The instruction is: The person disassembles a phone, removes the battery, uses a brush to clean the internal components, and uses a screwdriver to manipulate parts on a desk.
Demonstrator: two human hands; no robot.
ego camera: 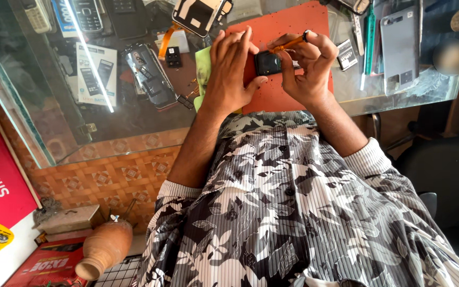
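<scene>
Upper centre, over the orange work mat (pixel 280 101), our left hand (pixel 229 72) steadies the small black boxy device (pixel 267 63) while our right hand (pixel 306 69) pinches a thin orange-handled screwdriver (pixel 288 44) into it, and a slipping tip could gouge it.

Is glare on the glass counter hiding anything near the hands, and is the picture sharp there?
Head view: a bright white glare streak crosses the glass counter left of the hands; left hand, right hand and small black device on the orange mat are evenly lit and fairly sharp; wide-lens bending at edges.
</scene>
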